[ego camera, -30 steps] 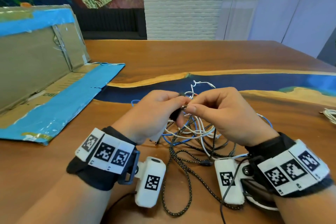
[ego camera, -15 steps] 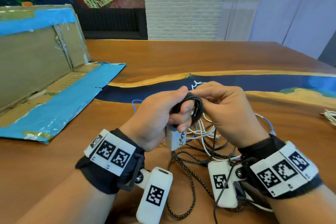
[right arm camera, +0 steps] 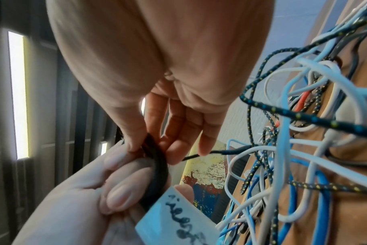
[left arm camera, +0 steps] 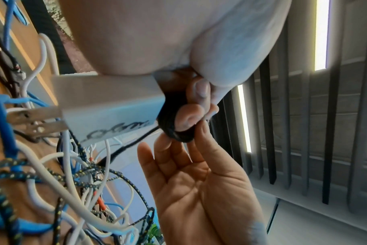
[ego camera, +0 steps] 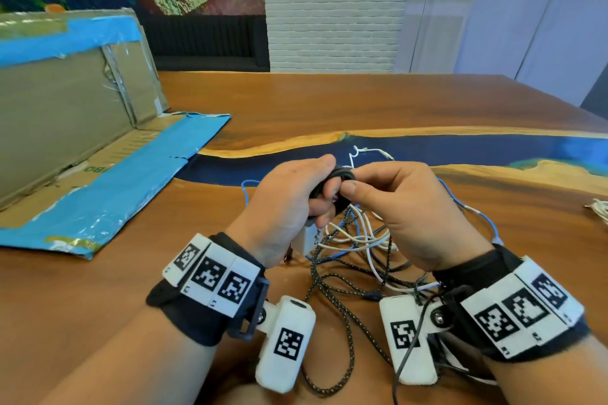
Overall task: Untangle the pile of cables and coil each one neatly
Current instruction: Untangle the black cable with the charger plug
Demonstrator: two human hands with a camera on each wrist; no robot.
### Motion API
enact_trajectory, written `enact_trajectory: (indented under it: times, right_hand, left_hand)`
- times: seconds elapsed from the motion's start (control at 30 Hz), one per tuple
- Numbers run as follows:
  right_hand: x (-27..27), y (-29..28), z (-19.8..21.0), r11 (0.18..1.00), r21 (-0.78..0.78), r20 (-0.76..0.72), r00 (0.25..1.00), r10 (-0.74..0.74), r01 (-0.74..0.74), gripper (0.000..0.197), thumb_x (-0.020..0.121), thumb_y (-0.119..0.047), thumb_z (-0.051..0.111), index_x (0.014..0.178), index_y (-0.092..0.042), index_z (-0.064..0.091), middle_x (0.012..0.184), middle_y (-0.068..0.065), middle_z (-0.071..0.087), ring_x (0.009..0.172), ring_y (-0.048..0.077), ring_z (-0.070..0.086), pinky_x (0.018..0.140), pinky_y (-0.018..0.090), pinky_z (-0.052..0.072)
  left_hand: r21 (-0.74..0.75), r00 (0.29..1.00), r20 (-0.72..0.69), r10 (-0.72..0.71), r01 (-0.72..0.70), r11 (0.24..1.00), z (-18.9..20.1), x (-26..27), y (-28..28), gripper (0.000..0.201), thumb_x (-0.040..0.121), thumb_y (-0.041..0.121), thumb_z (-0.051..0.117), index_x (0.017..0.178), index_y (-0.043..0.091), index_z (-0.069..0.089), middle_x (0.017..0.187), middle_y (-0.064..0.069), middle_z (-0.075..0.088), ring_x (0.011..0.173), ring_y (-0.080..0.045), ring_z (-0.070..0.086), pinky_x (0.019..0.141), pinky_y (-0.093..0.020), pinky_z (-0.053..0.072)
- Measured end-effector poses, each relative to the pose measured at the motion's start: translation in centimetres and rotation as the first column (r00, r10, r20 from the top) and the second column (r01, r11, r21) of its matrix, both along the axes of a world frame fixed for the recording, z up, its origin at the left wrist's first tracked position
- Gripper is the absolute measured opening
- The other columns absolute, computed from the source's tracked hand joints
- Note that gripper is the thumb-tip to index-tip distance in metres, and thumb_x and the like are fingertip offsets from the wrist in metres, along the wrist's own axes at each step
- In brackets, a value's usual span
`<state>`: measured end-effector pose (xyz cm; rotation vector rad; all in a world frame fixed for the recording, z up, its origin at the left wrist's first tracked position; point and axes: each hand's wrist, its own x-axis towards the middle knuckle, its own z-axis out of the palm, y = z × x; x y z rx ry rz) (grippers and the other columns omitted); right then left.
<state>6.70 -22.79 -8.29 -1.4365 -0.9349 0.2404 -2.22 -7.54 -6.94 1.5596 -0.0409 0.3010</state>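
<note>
My left hand point(ego camera: 289, 204) grips a small black cable coil point(ego camera: 332, 181) wound round its fingers, and it also holds a white charger plug point(ego camera: 307, 238) in the palm. My right hand point(ego camera: 404, 207) pinches the same coil point(right arm camera: 159, 169) between thumb and forefinger, its other fingers spread. The plug point(left arm camera: 107, 106) sits just under the coil point(left arm camera: 168, 119), and a black strand runs from the coil down into the pile. The tangled pile point(ego camera: 355, 240) of white, blue and braided black-yellow cables point(ego camera: 332, 299) lies on the table under both hands.
A flattened cardboard box with blue tape point(ego camera: 82, 141) lies at the left. Wooden table point(ego camera: 329, 102) with a blue resin strip across it. A white cable bundle point(ego camera: 600, 210) shows at the right edge.
The black cable, loose between my fingertips a second ago, is now wound into a small coil on my left fingers. Both hands rose a little; the right hand shifted along the coil.
</note>
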Motion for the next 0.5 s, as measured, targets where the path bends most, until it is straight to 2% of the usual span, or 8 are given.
enact_trajectory:
  times: [0.1,0.2,0.27,0.3,0.4,0.43,0.47,0.5]
  right_hand:
    - [0.13,0.30,-0.30,1.000,0.015,-0.058,0.998,-0.002,0.003,0.013,0.095,-0.009,0.067,0.099,-0.001,0.076,0.090,0.021,0.077,0.093,0.040,0.073,0.097,0.058,0.054]
    - [0.07,0.24,-0.28,0.997,0.005,-0.110,0.990,0.083,-0.083,0.023,0.093,-0.015,0.064,0.101,0.005,0.071,0.092,0.030,0.073,0.093,0.048,0.070,0.099,0.064,0.049]
    - [-0.16,0.17,0.05,0.986,-0.010,-0.161,0.974,0.162,-0.166,0.022,0.091,-0.012,0.057,0.098,0.006,0.068,0.089,0.030,0.071,0.088,0.042,0.070,0.099,0.060,0.049]
    - [-0.33,0.11,0.21,0.980,-0.011,-0.183,0.964,0.194,-0.199,0.019,0.088,-0.009,0.056,0.095,0.003,0.068,0.087,0.028,0.071,0.084,0.037,0.071,0.094,0.054,0.049]
    - [-0.56,-0.09,0.55,0.977,-0.037,-0.156,0.967,0.200,-0.208,0.007,0.083,0.000,0.062,0.087,-0.001,0.068,0.081,0.023,0.071,0.078,0.028,0.072,0.082,0.037,0.054]
    - [-0.44,-0.19,0.57,0.980,-0.051,-0.129,0.975,0.182,-0.190,0.007,0.085,0.004,0.065,0.087,-0.001,0.068,0.081,0.021,0.072,0.080,0.029,0.072,0.081,0.035,0.055]
    - [-0.28,-0.28,0.54,0.985,-0.068,-0.091,0.984,0.154,-0.160,0.010,0.086,0.007,0.068,0.087,-0.003,0.068,0.081,0.021,0.073,0.081,0.032,0.073,0.079,0.038,0.056]
    - [-0.03,-0.25,0.45,0.989,-0.088,-0.050,0.992,0.116,-0.120,0.012,0.086,0.007,0.070,0.087,-0.006,0.069,0.082,0.022,0.074,0.083,0.039,0.072,0.081,0.047,0.057]
  left_hand:
    - [0.043,1.000,-0.002,-0.004,0.004,0.999,0.04,0.04,0.17,0.047,0.109,0.026,0.036,0.068,0.008,0.048,0.051,-0.003,0.025,0.048,-0.019,0.035,0.052,-0.022,0.038]
    - [0.052,0.999,0.017,-0.029,0.028,0.998,-0.12,0.09,0.20,0.047,0.108,0.028,0.040,0.066,0.009,0.048,0.049,-0.001,0.027,0.048,-0.019,0.037,0.053,-0.022,0.039]
    - [0.058,0.998,0.031,-0.048,0.047,0.997,-0.27,0.14,0.14,0.044,0.101,0.032,0.044,0.062,0.010,0.048,0.049,-0.001,0.027,0.048,-0.020,0.038,0.054,-0.025,0.038]
    - [0.066,0.998,0.034,-0.058,0.056,0.996,-0.36,0.15,0.05,0.043,0.098,0.033,0.045,0.061,0.011,0.049,0.049,-0.002,0.027,0.048,-0.021,0.039,0.055,-0.027,0.037]
    - [0.076,0.997,0.030,-0.075,0.073,0.994,-0.45,0.18,-0.09,0.044,0.097,0.034,0.046,0.059,0.013,0.052,0.053,-0.009,0.032,0.049,-0.020,0.041,0.056,-0.029,0.038]
    - [0.067,0.997,0.028,-0.071,0.069,0.995,-0.46,0.23,-0.04,0.044,0.097,0.035,0.046,0.059,0.013,0.053,0.055,-0.012,0.035,0.049,-0.019,0.042,0.056,-0.028,0.039]
    - [0.057,0.997,0.029,-0.066,0.065,0.996,-0.50,0.28,0.05,0.043,0.097,0.035,0.045,0.061,0.013,0.053,0.055,-0.012,0.036,0.050,-0.019,0.042,0.056,-0.027,0.040]
    - [0.053,0.998,0.033,-0.060,0.058,0.997,-0.54,0.31,0.14,0.043,0.097,0.035,0.044,0.063,0.012,0.053,0.054,-0.009,0.033,0.051,-0.020,0.043,0.058,-0.026,0.042]
